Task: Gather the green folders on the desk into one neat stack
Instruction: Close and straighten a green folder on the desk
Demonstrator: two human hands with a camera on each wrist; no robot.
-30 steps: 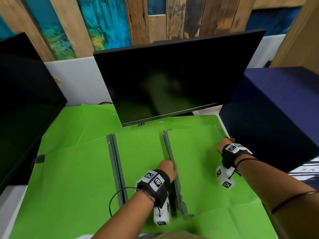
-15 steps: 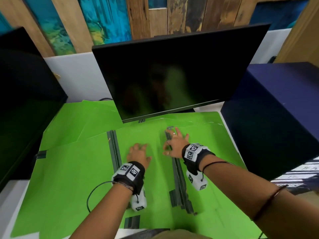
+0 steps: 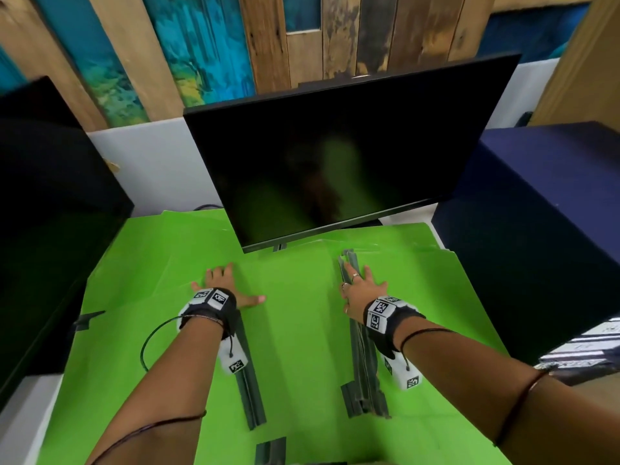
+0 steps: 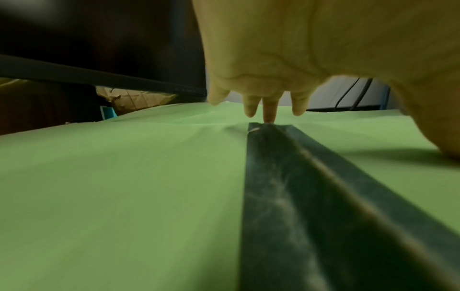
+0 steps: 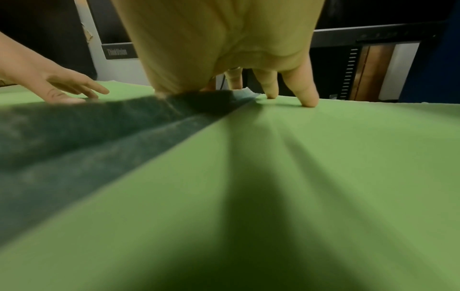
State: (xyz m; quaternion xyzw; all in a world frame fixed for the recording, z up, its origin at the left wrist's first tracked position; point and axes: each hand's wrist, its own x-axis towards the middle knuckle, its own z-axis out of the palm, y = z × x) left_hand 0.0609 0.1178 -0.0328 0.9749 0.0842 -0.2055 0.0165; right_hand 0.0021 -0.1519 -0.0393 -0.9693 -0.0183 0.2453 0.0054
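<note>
Several bright green folders (image 3: 302,330) with dark grey spine strips lie spread over the desk in front of the monitor. My left hand (image 3: 223,283) lies flat, fingers spread, on the folders over the left spine strip (image 3: 250,394), which runs under the wrist (image 4: 271,187). My right hand (image 3: 360,283) lies flat with straight fingers on the right bundle of spine strips (image 3: 364,374); its fingertips (image 5: 308,98) press on green card beside the dark strip (image 5: 99,133). Neither hand grips anything. The left hand (image 5: 62,86) also shows in the right wrist view.
A black monitor (image 3: 335,156) stands just behind the folders, its lower edge overhanging them. A second dark screen (image 3: 50,229) flanks the left side. A dark blue box (image 3: 536,236) borders the right edge. Wooden planks form the back wall.
My left hand has slid left and farther back across the folders. The right hand moved from the right folder's far edge onto the right spine strips and stays there, fingers flat.
</note>
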